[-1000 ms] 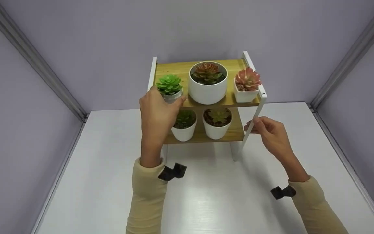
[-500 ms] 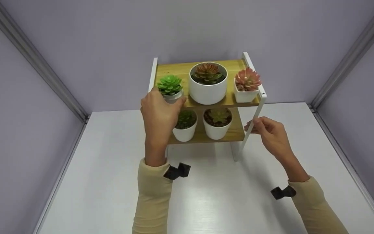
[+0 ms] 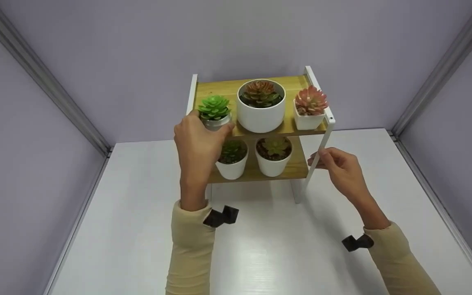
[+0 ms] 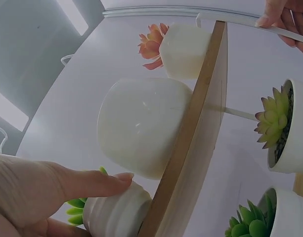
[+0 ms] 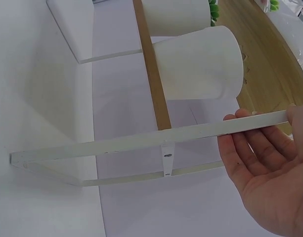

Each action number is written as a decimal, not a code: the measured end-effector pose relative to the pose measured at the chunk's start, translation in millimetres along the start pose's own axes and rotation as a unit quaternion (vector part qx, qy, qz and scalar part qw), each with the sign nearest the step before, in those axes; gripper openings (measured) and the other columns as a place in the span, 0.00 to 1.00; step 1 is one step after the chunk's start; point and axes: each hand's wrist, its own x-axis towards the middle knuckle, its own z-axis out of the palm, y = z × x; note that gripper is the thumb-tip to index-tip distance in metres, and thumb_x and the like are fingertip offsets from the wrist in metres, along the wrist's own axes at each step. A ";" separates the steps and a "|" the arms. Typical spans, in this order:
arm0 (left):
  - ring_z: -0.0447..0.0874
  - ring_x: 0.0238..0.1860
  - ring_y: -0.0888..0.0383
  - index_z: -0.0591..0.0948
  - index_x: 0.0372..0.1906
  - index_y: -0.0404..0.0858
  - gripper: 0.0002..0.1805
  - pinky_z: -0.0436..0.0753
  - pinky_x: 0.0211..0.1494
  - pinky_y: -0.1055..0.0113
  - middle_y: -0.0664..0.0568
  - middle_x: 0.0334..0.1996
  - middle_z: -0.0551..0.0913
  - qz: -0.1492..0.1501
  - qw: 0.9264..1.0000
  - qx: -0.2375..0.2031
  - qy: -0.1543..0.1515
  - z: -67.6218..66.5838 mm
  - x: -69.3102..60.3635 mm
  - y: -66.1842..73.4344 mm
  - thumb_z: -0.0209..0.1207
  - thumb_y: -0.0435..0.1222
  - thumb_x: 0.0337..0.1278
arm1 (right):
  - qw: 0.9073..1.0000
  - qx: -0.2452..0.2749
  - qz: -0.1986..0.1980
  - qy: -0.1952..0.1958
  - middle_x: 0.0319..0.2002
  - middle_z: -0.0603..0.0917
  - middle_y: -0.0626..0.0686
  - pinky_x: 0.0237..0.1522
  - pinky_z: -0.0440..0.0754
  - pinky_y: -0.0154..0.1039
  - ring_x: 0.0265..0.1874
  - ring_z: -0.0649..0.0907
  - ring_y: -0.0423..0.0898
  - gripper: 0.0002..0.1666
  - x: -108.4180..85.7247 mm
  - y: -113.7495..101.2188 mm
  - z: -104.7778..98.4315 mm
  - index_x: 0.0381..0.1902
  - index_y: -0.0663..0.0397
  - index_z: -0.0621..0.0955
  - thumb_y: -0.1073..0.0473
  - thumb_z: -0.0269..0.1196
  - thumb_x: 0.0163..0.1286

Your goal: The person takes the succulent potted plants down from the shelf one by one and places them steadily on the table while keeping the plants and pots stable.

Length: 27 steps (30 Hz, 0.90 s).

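A two-tier plant shelf (image 3: pixel 297 102) with wooden boards and a white frame stands at the back of the table. On its upper board, at the left front, my left hand (image 3: pixel 198 141) grips a small white pot (image 4: pixel 116 212) holding a bright green succulent (image 3: pixel 214 107). The pot's base meets the board in the left wrist view. My right hand (image 3: pixel 342 168) pinches the shelf's right front leg (image 5: pixel 200 131) between thumb and fingers. Beside the held pot sits a large round white pot (image 3: pixel 260 119) with a reddish-green succulent. A pink succulent (image 3: pixel 311 100) in a square pot occupies the right end.
Two white pots with succulents, a left one (image 3: pixel 232 169) and a right one (image 3: pixel 274 167), stand on the lower board (image 3: pixel 256 174). The white table (image 3: pixel 256 254) extends in front. Grey-lilac panels (image 3: pixel 252 37) enclose the back and sides.
My left forearm shifts slightly right, then a little back left, while the hand keeps its grip on the pot. The right hand stays on the leg. The shelf shows almost no movement.
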 end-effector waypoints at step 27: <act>0.85 0.42 0.56 0.86 0.52 0.33 0.27 0.84 0.43 0.65 0.45 0.45 0.90 0.038 0.995 -0.035 -0.090 -40.8 11.6 4.0 0.79 0.44 0.51 | 1.000 -0.022 0.003 -0.001 0.46 0.89 0.62 0.55 0.88 0.33 0.47 0.92 0.47 0.25 -1.1 -0.3 -0.5 0.50 0.65 0.86 0.48 0.54 0.85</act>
